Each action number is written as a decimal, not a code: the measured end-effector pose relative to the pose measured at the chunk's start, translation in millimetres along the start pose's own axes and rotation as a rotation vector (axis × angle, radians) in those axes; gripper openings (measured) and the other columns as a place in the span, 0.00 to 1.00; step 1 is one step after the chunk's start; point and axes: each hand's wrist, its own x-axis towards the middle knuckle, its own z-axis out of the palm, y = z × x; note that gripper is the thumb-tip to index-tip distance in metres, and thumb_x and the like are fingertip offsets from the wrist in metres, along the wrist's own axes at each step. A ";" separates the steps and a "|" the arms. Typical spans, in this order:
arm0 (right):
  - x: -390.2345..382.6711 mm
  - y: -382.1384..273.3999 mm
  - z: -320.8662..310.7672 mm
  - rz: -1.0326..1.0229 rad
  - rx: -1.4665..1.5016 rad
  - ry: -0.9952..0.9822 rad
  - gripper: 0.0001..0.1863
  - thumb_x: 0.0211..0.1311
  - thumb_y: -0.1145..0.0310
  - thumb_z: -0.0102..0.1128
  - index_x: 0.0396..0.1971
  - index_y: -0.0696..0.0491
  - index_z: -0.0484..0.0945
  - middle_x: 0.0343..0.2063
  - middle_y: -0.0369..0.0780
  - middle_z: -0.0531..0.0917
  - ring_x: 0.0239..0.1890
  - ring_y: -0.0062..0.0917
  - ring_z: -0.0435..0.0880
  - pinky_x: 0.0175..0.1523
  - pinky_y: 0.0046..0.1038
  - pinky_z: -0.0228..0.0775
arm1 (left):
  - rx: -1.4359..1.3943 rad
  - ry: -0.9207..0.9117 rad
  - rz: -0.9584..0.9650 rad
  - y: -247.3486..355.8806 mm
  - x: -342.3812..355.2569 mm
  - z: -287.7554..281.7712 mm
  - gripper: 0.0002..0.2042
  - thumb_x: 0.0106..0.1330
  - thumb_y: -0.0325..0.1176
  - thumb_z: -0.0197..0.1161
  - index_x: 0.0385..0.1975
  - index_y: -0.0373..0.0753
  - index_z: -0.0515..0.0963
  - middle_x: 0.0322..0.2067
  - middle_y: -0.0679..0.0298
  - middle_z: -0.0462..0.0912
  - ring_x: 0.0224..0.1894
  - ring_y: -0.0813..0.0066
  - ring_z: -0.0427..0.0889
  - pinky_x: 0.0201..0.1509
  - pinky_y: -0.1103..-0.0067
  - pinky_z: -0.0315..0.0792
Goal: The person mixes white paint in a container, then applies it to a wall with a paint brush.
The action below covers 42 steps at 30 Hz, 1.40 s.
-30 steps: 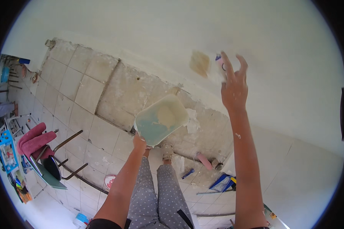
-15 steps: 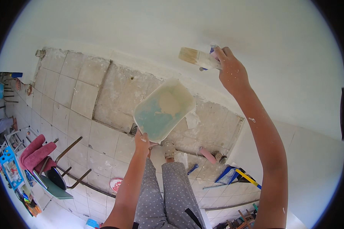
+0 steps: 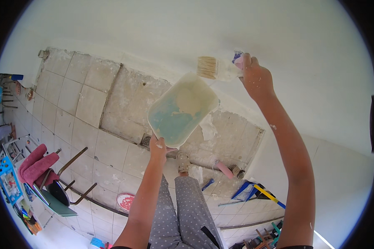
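My left hand (image 3: 158, 150) grips the near edge of a translucent rectangular plastic tub (image 3: 165, 94). Inside it lies a cream-coloured patch (image 3: 190, 99) over a blue-green area. Up by the white wall, my right hand (image 3: 257, 79) is closed round the handle of a wide flat paintbrush (image 3: 207, 67), whose pale bristles point left. A pink and blue piece (image 3: 237, 58) shows by the brush handle at my fingers; its kind is unclear. The bristles are just above the tub's far right corner in the picture.
Below are stained floor tiles with a drain (image 3: 146, 140). A pink cylinder (image 3: 224, 169), a blue dustpan (image 3: 243, 190) and a yellow-and-blue pole (image 3: 269, 195) lie near the right wall. A chair with a pink towel (image 3: 38, 164) stands at left, beside a red-and-white round item (image 3: 125, 201).
The paintbrush has turned so the flat of its bristles shows more, and it sits slightly lower. The tub has moved up and a little right, closer to the brush.
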 end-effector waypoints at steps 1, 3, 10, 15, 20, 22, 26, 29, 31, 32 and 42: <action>-0.7 -6.4 -2.0 0.084 -0.034 -0.050 0.26 0.53 0.65 0.66 0.49 0.56 0.66 0.31 0.40 0.76 0.22 0.29 0.83 0.25 0.24 0.77 | -0.004 0.006 0.000 0.4 0.6 1.8 0.28 0.56 0.22 0.36 0.61 0.33 0.58 0.52 0.46 0.71 0.45 0.51 0.82 0.37 0.62 0.86; 2.2 -4.2 2.4 0.075 0.010 -0.011 0.27 0.53 0.65 0.66 0.50 0.56 0.66 0.32 0.40 0.76 0.23 0.29 0.83 0.25 0.25 0.77 | -0.057 -0.008 0.002 2.2 2.3 4.6 0.28 0.56 0.22 0.36 0.62 0.34 0.58 0.51 0.46 0.72 0.44 0.52 0.82 0.36 0.63 0.86; 1.6 -4.4 -2.6 0.084 0.074 -0.038 0.27 0.53 0.68 0.64 0.52 0.53 0.65 0.36 0.41 0.75 0.26 0.31 0.84 0.29 0.28 0.78 | -0.073 -0.009 0.044 -10.4 -3.5 -1.1 0.24 0.57 0.24 0.39 0.57 0.28 0.62 0.49 0.45 0.74 0.45 0.51 0.82 0.39 0.63 0.85; 5.4 8.0 -9.6 -0.096 0.113 -0.014 0.23 0.54 0.71 0.62 0.50 0.47 0.67 0.37 0.39 0.76 0.32 0.29 0.84 0.34 0.30 0.78 | -0.089 -0.012 0.055 -10.1 1.9 -3.8 0.23 0.59 0.25 0.40 0.57 0.28 0.61 0.49 0.44 0.73 0.44 0.51 0.82 0.39 0.64 0.86; 11.1 30.1 1.2 -0.396 0.031 0.095 0.18 0.57 0.73 0.59 0.47 0.49 0.68 0.37 0.39 0.76 0.29 0.29 0.83 0.31 0.30 0.78 | -0.065 -0.052 0.017 -3.8 7.5 0.2 0.25 0.59 0.23 0.38 0.59 0.30 0.58 0.51 0.45 0.71 0.45 0.51 0.81 0.39 0.64 0.86; 12.6 27.8 1.5 -0.310 -0.143 -0.023 0.20 0.56 0.71 0.60 0.49 0.51 0.66 0.34 0.40 0.77 0.24 0.29 0.83 0.27 0.29 0.77 | -0.069 -0.061 0.004 -4.0 7.5 1.1 0.27 0.58 0.22 0.37 0.62 0.32 0.57 0.53 0.46 0.70 0.47 0.51 0.81 0.38 0.64 0.86; 6.0 -1.4 3.1 -0.081 -0.114 0.016 0.24 0.55 0.67 0.62 0.51 0.53 0.64 0.30 0.40 0.77 0.20 0.28 0.82 0.23 0.26 0.75 | -0.094 -0.063 0.039 -8.9 4.1 6.4 0.24 0.60 0.24 0.39 0.59 0.30 0.59 0.51 0.45 0.71 0.46 0.51 0.81 0.39 0.64 0.86; 4.3 -17.5 -3.5 0.249 -0.017 -0.160 0.27 0.55 0.65 0.63 0.52 0.53 0.62 0.29 0.40 0.77 0.22 0.29 0.83 0.24 0.26 0.76 | -0.085 -0.057 0.084 -16.9 2.0 6.7 0.22 0.61 0.25 0.40 0.57 0.28 0.60 0.49 0.44 0.73 0.45 0.51 0.82 0.39 0.64 0.86; 1.9 -18.6 -4.7 0.250 -0.055 -0.158 0.26 0.58 0.67 0.60 0.54 0.52 0.61 0.30 0.41 0.78 0.23 0.31 0.84 0.24 0.27 0.77 | -0.069 -0.064 0.097 -19.5 2.4 7.0 0.22 0.61 0.25 0.40 0.57 0.27 0.61 0.49 0.45 0.73 0.45 0.51 0.82 0.39 0.64 0.86; 3.2 -17.5 -5.1 0.244 -0.054 -0.155 0.26 0.58 0.67 0.60 0.54 0.52 0.61 0.30 0.41 0.78 0.23 0.31 0.84 0.24 0.27 0.77 | -0.089 -0.061 0.065 -20.0 3.9 7.4 0.24 0.60 0.24 0.38 0.59 0.29 0.59 0.50 0.45 0.72 0.45 0.51 0.82 0.38 0.64 0.86; -1.2 -0.1 35.7 0.133 -0.055 0.054 0.31 0.62 0.69 0.54 0.65 0.52 0.59 0.39 0.47 0.80 0.33 0.37 0.84 0.33 0.35 0.78 | -0.158 0.156 0.061 -76.1 -11.2 -46.1 0.25 0.65 0.23 0.41 0.65 0.41 0.56 0.53 0.48 0.71 0.47 0.49 0.80 0.41 0.59 0.84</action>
